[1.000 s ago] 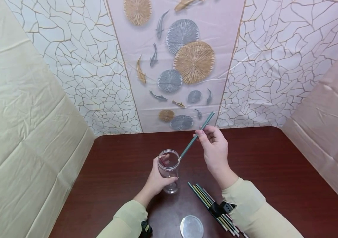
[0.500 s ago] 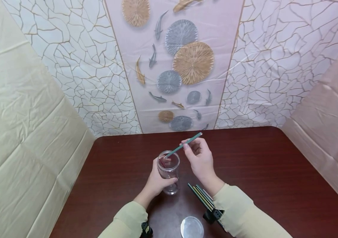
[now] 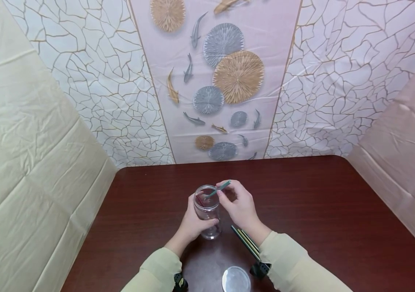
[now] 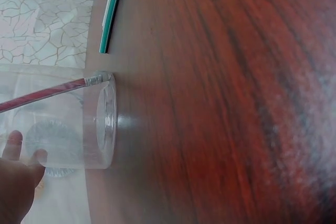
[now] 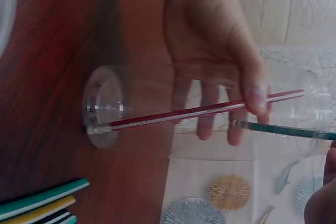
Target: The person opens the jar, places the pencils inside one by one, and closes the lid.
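From my station I see the left hand (image 3: 192,221) holding the jar (image 3: 211,211) mouth up, fingers round its wall, well in from the far edge of the tabletop (image 3: 302,190); base contact I cannot tell. The right hand (image 3: 241,205) pinches the green pencil (image 5: 283,129), slanted through the mouth, lower end inside. The red pencil (image 5: 178,115) leans within. Toward the tabletop's near side lie the lid (image 3: 236,280) and, to its right, the bundle (image 3: 245,243), partly hidden by a sleeve (image 3: 291,257).

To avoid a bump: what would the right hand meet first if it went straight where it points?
Probably the clear jar, at its rim: the right hand points towards the mouth, though depth is unclear.
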A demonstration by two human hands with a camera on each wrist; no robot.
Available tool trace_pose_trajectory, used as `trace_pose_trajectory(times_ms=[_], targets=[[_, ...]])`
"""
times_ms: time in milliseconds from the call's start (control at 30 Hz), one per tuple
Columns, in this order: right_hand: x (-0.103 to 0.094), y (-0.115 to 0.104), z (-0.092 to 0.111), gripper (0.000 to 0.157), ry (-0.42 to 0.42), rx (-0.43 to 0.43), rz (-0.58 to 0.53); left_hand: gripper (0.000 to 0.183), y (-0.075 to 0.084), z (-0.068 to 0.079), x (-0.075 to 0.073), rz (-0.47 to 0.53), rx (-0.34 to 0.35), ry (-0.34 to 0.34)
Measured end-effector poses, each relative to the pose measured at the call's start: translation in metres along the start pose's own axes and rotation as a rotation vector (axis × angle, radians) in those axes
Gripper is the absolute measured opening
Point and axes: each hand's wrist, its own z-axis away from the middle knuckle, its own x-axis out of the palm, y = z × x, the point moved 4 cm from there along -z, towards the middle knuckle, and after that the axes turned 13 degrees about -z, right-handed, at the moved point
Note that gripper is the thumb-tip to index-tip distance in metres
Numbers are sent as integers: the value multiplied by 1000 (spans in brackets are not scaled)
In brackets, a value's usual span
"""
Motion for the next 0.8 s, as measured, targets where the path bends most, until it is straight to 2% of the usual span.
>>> trace_pose_trajectory(times_ms=[133, 267, 467, 700, 800], targets=[[2, 1, 5, 20, -3, -66, 28, 87, 1, 0, 1, 20, 40, -3], [3, 5, 9, 25, 12, -83, 49, 86, 1, -1, 2, 45, 74, -6], [3, 8, 11, 31, 15, -68, 56, 86, 2, 0, 2, 33, 74, -4], [2, 6, 11, 32, -23, -125, 23, 85, 2, 0, 1, 35, 62, -7], [2, 6, 11, 32, -42, -115, 16, 85, 2, 0, 1, 33, 54, -7]])
